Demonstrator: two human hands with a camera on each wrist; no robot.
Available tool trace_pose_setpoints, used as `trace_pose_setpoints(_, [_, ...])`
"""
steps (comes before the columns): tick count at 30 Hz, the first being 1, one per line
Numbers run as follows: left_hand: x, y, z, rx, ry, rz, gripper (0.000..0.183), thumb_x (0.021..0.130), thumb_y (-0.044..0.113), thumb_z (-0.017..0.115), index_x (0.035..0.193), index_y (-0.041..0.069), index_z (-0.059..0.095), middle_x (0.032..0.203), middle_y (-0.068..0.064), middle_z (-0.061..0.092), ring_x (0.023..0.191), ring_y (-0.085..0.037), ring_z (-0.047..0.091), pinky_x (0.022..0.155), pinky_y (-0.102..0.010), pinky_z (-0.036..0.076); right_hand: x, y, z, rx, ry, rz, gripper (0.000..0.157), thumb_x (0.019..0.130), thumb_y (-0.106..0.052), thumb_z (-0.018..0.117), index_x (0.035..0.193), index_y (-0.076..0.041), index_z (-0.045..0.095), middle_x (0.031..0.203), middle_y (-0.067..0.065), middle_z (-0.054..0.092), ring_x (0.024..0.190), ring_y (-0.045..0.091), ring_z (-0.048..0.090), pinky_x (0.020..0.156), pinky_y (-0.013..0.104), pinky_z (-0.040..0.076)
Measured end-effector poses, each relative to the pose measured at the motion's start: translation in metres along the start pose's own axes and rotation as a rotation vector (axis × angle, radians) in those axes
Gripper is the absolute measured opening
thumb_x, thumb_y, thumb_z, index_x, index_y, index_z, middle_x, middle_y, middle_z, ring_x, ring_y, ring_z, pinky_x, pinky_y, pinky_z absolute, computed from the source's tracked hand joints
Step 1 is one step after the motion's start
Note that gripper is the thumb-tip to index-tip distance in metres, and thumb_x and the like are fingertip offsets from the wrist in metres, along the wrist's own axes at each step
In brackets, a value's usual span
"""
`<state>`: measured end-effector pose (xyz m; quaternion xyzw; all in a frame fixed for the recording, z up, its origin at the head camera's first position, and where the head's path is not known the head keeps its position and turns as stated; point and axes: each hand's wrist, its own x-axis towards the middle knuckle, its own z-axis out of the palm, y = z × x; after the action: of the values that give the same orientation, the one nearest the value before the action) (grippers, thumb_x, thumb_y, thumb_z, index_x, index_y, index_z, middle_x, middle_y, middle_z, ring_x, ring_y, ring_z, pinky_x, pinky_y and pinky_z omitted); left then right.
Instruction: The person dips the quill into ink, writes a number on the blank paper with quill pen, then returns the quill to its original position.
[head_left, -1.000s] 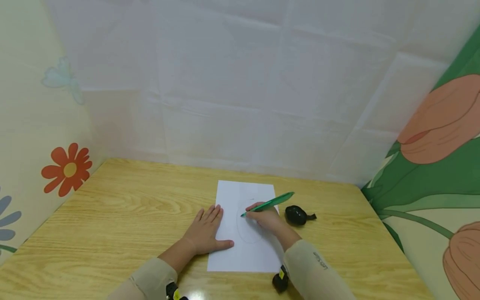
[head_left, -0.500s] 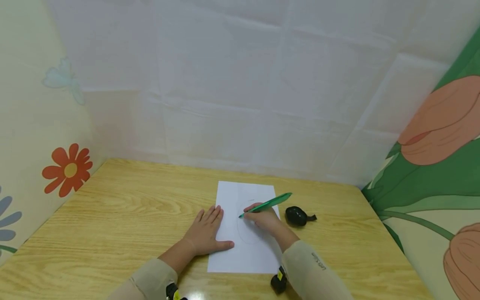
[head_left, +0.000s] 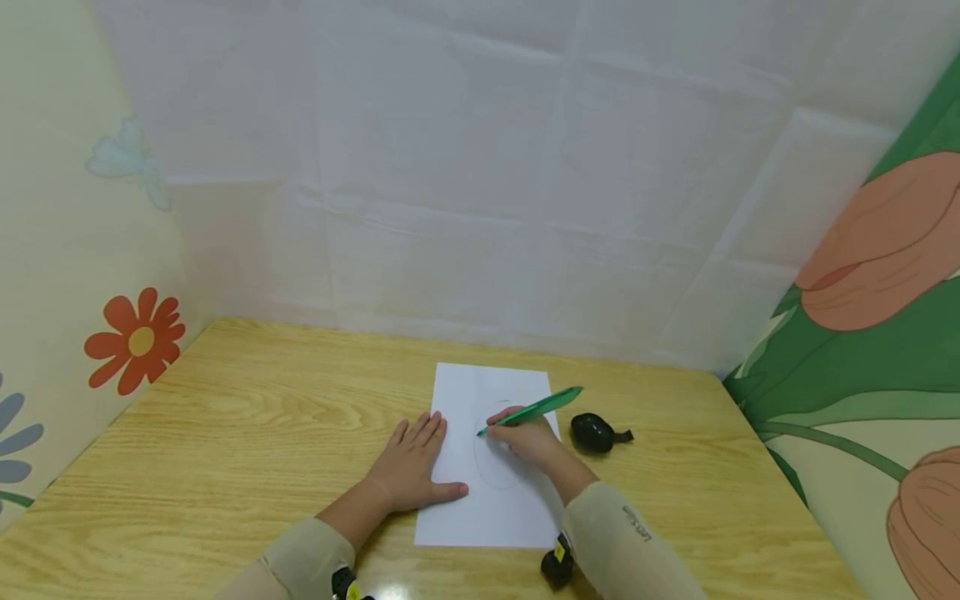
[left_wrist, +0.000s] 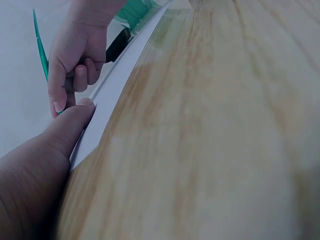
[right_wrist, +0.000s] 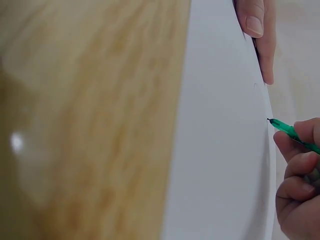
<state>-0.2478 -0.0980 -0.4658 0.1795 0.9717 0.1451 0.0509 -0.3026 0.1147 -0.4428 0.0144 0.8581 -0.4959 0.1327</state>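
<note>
A white sheet of paper point(head_left: 450, 521) lies on the wooden table, bearing a faint oval outline. My right hand point(head_left: 531, 437) pinches a green pen point(head_left: 536, 408) between thumb and fingers, its tip at the left side of the oval. In the right wrist view the dark tip of the pen point(right_wrist: 287, 130) is right at the paper's surface. Flat on the left edge of the sheet rests my left hand point(head_left: 411, 467), fingers straight and thumb spread over the paper. The left wrist view shows the thumb of that left hand point(left_wrist: 55, 137) near the pen hand.
Right of the paper sits a shiny black rounded object point(head_left: 592, 432) with a short tail. The wooden table point(head_left: 262, 442) meets a white sheet backdrop point(head_left: 450, 208) behind and flower-printed walls at both sides. Black wrist devices show at both cuffs.
The right hand and pen have shifted slightly left, and a curved line now shows more at the top of the oval. The left hand has stayed in place.
</note>
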Motion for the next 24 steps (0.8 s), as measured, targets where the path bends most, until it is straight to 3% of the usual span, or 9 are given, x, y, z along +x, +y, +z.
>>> trace_pose_setpoints(24, [0.0003, -0.0006, 0.0007, -0.005, 0.013, 0.007, 0.110, 0.082, 0.076, 0.054, 0.153, -0.001, 0.025, 0.163, -0.016, 0.021, 0.153, -0.032, 0.015, 0.122, -0.056, 0.009, -0.0020, -0.0013, 0.0021, -0.016, -0.010, -0.011, 0.020, 0.082, -0.020, 0.076, 0.100, -0.012, 0.074, 0.087, -0.001, 0.070, 0.073, 0.012, 0.052, 0.062, 0.023, 0.043])
